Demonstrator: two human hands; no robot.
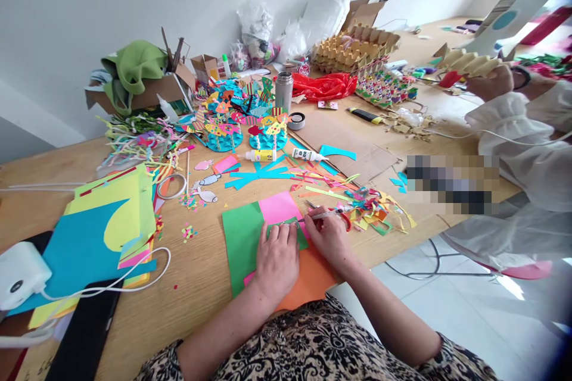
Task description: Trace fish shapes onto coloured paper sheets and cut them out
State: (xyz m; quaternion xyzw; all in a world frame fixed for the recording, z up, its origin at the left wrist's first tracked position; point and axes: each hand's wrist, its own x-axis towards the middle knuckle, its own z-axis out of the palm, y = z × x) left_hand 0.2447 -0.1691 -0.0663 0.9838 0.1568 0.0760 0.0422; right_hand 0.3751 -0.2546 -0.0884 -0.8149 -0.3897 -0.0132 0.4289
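Note:
My left hand lies flat, fingers stretched forward, on a small green paper piece with pale drawn lines. In my right hand is a slim pen, its tip at the drawn lines just beyond my left fingertips. Beneath both hands are a larger green sheet, a pink sheet and an orange sheet, overlapping. Scissors with red handles lie behind my right hand, partly hidden by it.
Paper scraps are heaped to the right. Glue bottles, a steel flask and paper fish decorations stand beyond. Coloured sheets and a white cable lie left. Another person's hand holds egg-carton card at right.

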